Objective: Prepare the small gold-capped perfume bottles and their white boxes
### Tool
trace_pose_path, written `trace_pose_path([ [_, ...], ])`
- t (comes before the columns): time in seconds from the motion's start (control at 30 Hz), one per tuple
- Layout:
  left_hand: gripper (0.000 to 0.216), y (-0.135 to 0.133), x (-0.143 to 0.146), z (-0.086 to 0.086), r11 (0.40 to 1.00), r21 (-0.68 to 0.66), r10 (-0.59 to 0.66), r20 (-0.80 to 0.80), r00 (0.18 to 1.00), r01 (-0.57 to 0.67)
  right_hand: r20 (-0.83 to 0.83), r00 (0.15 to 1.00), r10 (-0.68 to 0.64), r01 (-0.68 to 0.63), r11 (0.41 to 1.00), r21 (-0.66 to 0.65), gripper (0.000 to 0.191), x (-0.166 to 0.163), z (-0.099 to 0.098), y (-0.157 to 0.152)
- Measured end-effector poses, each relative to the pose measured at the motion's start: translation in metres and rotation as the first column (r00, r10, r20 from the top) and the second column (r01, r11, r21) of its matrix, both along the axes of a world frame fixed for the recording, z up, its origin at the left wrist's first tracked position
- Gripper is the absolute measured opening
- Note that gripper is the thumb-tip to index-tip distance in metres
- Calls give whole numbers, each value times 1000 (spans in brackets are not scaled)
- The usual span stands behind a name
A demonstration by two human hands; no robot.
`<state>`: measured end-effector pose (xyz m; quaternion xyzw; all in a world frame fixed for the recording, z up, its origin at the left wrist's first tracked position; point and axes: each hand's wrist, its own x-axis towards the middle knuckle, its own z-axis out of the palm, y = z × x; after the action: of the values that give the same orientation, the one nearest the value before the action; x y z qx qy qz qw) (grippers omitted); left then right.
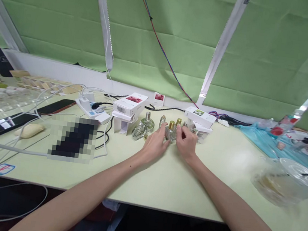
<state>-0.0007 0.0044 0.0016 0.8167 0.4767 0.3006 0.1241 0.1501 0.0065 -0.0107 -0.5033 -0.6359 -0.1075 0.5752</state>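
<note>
At the left of the worktop, a pale mouse and a white power strip are crossed by loose cables; any trailing loop is best kept clear of the sleeveless forearms. Next, a white box with red flowers is stacked on another box. Beside it, a silver-capped round bottle is seen upright, near a clear glass bottle.

The left hand is half-curled against the bottle cluster; whether glass is gripped is not clear. Between the hands, a gold-capped bottle is seen. The right hand is curled with fingertips bunched beside another gold cap; its hold is hidden. Each bottle is best steadied low on the glass, moved singly, and set down gently so that neighbours are not knocked.

Further right, a white box with a green picture is placed, then a blue plastic sheet.
</note>
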Motion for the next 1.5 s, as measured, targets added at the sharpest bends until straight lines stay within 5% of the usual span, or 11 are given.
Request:
trace_pose_path([
  [0.23,59,1,-1,2,999,-7,51,-2,999,-51,10,1000,9,-9,1000,2,50,0,2,-1],
  [0.53,63,1,-2,3,997,-44,-65,52,997,68,5,1000,19,-19,1000,-2,49,0,-1,1],
  [1.23,69,0,-3,2,995,-80,-67,-6,998,67,36,996,79,-74,991,-115,50,-2,-1,-1],
  [1.5,55,6,-3,3,999,44,18,94,995,-22,68,983,170,-159,976,-151,51,-3,-2,-1],
])
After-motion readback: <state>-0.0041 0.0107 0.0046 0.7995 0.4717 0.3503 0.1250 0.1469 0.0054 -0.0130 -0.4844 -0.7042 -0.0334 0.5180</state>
